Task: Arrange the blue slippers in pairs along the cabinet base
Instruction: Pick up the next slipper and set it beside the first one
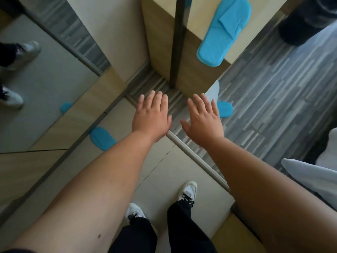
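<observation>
One blue slipper (224,31) lies flat on the wooden cabinet base (200,8) at the upper right, its heel over the base's edge. A second blue slipper (225,109) lies on the grey striped floor below that edge, partly hidden behind my right hand (203,119). A third blue slipper (102,138) shows at the left, half hidden by my left forearm. My left hand (152,117) and my right hand are stretched forward side by side, palms down, fingers apart, holding nothing.
A mirror panel (36,84) on the left reflects white shoes and a bit of blue. A dark vertical post (177,42) stands at the cabinet corner. A metal threshold strip (197,159) divides tile from striped floor. White fabric (313,176) lies at right. My white shoes (187,190) stand below.
</observation>
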`<control>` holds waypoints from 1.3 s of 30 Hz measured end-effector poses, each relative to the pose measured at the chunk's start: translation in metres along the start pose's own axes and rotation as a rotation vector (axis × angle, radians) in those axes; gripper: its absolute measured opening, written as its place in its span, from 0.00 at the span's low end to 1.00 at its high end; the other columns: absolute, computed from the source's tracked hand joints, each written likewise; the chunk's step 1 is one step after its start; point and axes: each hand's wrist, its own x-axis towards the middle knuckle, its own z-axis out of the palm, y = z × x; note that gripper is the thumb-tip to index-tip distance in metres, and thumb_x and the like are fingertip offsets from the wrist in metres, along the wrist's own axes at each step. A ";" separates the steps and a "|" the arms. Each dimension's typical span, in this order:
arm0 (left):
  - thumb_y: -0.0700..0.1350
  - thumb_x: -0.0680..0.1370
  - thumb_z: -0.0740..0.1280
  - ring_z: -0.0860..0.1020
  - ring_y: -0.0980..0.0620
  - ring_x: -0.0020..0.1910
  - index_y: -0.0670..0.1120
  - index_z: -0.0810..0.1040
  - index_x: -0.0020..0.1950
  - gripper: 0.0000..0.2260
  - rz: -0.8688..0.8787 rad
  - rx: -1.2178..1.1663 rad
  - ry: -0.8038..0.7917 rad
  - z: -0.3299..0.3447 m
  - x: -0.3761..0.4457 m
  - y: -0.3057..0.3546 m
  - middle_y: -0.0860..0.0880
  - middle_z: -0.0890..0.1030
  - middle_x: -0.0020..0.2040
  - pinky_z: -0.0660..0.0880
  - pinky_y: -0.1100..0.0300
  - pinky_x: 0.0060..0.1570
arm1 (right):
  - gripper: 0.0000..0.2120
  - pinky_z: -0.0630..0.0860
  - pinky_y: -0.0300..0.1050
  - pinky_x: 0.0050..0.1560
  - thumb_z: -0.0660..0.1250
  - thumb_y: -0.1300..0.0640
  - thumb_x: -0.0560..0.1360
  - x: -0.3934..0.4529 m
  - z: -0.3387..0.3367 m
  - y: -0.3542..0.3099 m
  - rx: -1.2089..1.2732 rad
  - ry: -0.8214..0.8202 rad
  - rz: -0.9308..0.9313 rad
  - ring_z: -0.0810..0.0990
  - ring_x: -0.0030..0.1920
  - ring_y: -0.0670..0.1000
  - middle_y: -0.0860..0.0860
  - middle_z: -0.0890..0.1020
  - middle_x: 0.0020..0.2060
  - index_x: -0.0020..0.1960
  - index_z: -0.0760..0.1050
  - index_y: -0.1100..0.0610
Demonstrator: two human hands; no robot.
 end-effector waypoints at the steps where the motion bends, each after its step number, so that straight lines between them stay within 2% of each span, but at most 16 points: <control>1: 0.56 0.81 0.52 0.53 0.43 0.78 0.43 0.53 0.78 0.29 0.004 -0.004 0.008 -0.008 0.009 0.009 0.42 0.57 0.79 0.50 0.44 0.76 | 0.33 0.40 0.57 0.74 0.53 0.37 0.79 0.003 -0.007 0.011 0.006 0.006 0.017 0.47 0.78 0.57 0.53 0.55 0.78 0.78 0.53 0.53; 6: 0.56 0.80 0.54 0.56 0.42 0.78 0.42 0.55 0.77 0.29 0.042 -0.003 0.063 -0.044 0.055 0.041 0.42 0.59 0.78 0.52 0.43 0.76 | 0.33 0.45 0.59 0.77 0.56 0.40 0.79 0.025 -0.037 0.055 0.068 0.053 0.089 0.49 0.78 0.57 0.55 0.57 0.77 0.77 0.54 0.56; 13: 0.54 0.80 0.55 0.59 0.42 0.76 0.41 0.57 0.76 0.28 0.088 -0.060 0.081 -0.071 0.140 0.057 0.41 0.62 0.76 0.57 0.44 0.75 | 0.32 0.49 0.55 0.77 0.57 0.41 0.79 0.084 -0.056 0.094 0.203 0.120 0.218 0.53 0.77 0.57 0.55 0.60 0.76 0.77 0.56 0.56; 18: 0.51 0.79 0.58 0.68 0.40 0.68 0.40 0.63 0.72 0.25 0.069 -0.150 0.094 -0.091 0.206 0.063 0.40 0.69 0.70 0.65 0.48 0.67 | 0.30 0.59 0.55 0.71 0.58 0.43 0.78 0.141 -0.073 0.107 0.403 0.151 0.441 0.59 0.74 0.59 0.57 0.62 0.75 0.75 0.59 0.58; 24: 0.51 0.79 0.58 0.69 0.40 0.66 0.40 0.64 0.70 0.22 0.069 -0.129 0.004 -0.096 0.257 0.066 0.41 0.70 0.68 0.67 0.47 0.63 | 0.22 0.67 0.56 0.63 0.57 0.48 0.78 0.186 -0.081 0.119 0.460 0.128 0.570 0.68 0.65 0.60 0.57 0.71 0.66 0.66 0.68 0.60; 28: 0.51 0.81 0.55 0.66 0.41 0.68 0.41 0.62 0.72 0.23 0.093 -0.095 -0.016 -0.088 0.277 0.071 0.42 0.68 0.71 0.65 0.47 0.64 | 0.16 0.68 0.54 0.56 0.56 0.49 0.78 0.201 -0.076 0.127 0.403 0.104 0.586 0.69 0.61 0.60 0.56 0.74 0.62 0.58 0.71 0.59; 31: 0.50 0.81 0.54 0.64 0.42 0.71 0.41 0.61 0.74 0.24 0.097 -0.088 0.006 -0.080 0.278 0.075 0.42 0.65 0.73 0.63 0.47 0.67 | 0.15 0.68 0.54 0.56 0.55 0.50 0.79 0.202 -0.073 0.133 0.372 0.084 0.625 0.69 0.61 0.60 0.57 0.72 0.63 0.56 0.73 0.58; 35: 0.49 0.81 0.53 0.62 0.43 0.73 0.41 0.59 0.75 0.24 0.138 -0.075 0.057 -0.071 0.267 0.078 0.43 0.63 0.76 0.61 0.47 0.69 | 0.15 0.70 0.54 0.57 0.55 0.50 0.80 0.195 -0.067 0.137 0.465 0.086 0.679 0.70 0.59 0.59 0.56 0.70 0.62 0.58 0.75 0.56; 39: 0.47 0.81 0.52 0.61 0.44 0.74 0.42 0.59 0.75 0.23 0.140 -0.104 0.066 -0.065 0.255 0.089 0.44 0.62 0.77 0.60 0.47 0.69 | 0.17 0.74 0.49 0.49 0.55 0.50 0.81 0.187 -0.062 0.139 0.683 0.142 0.741 0.76 0.50 0.56 0.55 0.69 0.60 0.62 0.74 0.57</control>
